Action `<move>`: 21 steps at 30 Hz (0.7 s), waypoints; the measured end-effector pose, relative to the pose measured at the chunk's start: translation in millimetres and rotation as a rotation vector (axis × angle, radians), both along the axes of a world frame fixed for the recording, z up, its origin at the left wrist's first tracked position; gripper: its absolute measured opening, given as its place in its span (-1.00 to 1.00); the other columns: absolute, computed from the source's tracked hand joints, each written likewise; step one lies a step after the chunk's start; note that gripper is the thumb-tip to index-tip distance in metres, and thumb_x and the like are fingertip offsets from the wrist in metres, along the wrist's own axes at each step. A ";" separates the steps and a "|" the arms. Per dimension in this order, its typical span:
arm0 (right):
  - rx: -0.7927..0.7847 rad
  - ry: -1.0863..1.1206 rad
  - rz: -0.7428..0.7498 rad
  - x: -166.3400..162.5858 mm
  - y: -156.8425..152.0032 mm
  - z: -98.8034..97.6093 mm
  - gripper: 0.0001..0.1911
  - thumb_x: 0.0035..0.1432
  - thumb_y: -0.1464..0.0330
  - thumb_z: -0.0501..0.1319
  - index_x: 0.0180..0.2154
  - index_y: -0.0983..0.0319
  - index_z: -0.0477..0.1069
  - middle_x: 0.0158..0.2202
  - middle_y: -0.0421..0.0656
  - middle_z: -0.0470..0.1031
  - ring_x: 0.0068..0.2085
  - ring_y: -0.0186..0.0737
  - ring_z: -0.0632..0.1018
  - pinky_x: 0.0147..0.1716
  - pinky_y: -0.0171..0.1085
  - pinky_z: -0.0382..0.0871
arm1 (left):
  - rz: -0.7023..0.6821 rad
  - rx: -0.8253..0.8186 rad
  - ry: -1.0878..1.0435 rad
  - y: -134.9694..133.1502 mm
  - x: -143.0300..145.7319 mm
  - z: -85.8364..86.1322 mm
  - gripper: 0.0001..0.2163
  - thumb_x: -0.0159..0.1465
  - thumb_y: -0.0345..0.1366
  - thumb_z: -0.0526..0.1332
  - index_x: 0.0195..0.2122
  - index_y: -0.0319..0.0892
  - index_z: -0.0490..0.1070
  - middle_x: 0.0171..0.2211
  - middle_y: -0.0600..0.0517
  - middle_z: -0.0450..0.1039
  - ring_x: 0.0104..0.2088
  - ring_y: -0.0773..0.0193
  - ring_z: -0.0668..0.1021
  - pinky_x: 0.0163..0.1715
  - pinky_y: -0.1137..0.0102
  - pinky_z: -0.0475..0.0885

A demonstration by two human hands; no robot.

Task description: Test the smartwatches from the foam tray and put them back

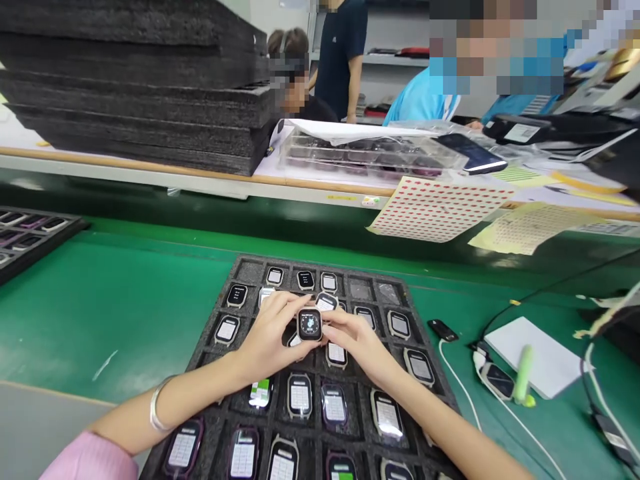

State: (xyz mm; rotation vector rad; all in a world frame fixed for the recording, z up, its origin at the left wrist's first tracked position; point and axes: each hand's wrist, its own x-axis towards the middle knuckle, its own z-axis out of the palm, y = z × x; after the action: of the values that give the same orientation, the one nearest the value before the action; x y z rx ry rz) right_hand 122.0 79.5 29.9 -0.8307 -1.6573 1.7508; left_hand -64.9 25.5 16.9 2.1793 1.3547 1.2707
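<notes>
A black foam tray (pixel 213 337) lies on the green belt in front of me, with several small watch bodies in its pockets, most with lit screens. Both hands meet over the tray's middle. My left hand (pixel 270 337) and my right hand (pixel 353 337) pinch one watch body (pixel 310 325) between their fingertips, its screen facing up and showing a dial. A silver bangle sits on my left wrist. A few pockets in the far row are empty.
A stack of black foam sheets (pixel 140 87) stands on the far shelf at left. A clear plastic tray (pixel 370 153), red-dot sticker sheets (pixel 440 207), a white pad (pixel 545 360), a green pen (pixel 523 377) and cables lie right. Another tray (pixel 30 230) is at left. Other people are behind.
</notes>
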 end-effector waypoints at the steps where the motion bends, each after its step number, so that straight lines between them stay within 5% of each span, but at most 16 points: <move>1: 0.027 -0.017 -0.006 0.7 0.3 1.3 -0.69 0.07 0.17 0.33 -0.22 0.25 0.55 -0.30 -0.12 0.47 -0.29 -0.18 0.47 -0.25 -0.22 0.38 | -0.007 -0.020 0.005 0.1 0.2 -0.2 -0.47 0.18 -0.30 0.30 0.14 -0.13 0.15 -0.06 -0.09 0.35 -0.05 0.08 0.39 -0.02 0.13 0.28; 6: 0.101 -0.095 -0.025 3.1 -2.3 -1.2 -0.75 0.06 0.23 0.31 -0.24 0.24 0.53 -0.28 -0.11 0.41 -0.40 -0.24 0.43 -0.24 -0.16 0.41 | -0.049 -0.073 0.004 -0.7 2.0 -0.1 -0.62 0.16 -0.33 0.31 -0.02 -0.11 0.25 -0.10 -0.05 0.39 -0.06 0.09 0.40 -0.05 0.16 0.29; 21: 0.239 -0.202 -0.075 0.4 -4.8 -6.4 -0.88 0.09 0.35 0.24 -0.29 0.23 0.46 -0.24 -0.12 0.35 -0.33 -0.22 0.44 -0.33 -0.24 0.39 | -0.069 -0.112 0.047 0.1 2.0 -1.4 -0.61 0.16 -0.31 0.31 -0.01 -0.12 0.25 -0.11 -0.07 0.34 -0.06 0.08 0.39 -0.05 0.16 0.27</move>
State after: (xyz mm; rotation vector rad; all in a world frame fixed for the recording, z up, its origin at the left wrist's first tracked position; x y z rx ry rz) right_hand 122.4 74.7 23.4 -0.9674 -1.8956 1.4211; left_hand -62.9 25.6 15.6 2.1721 1.3232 1.0988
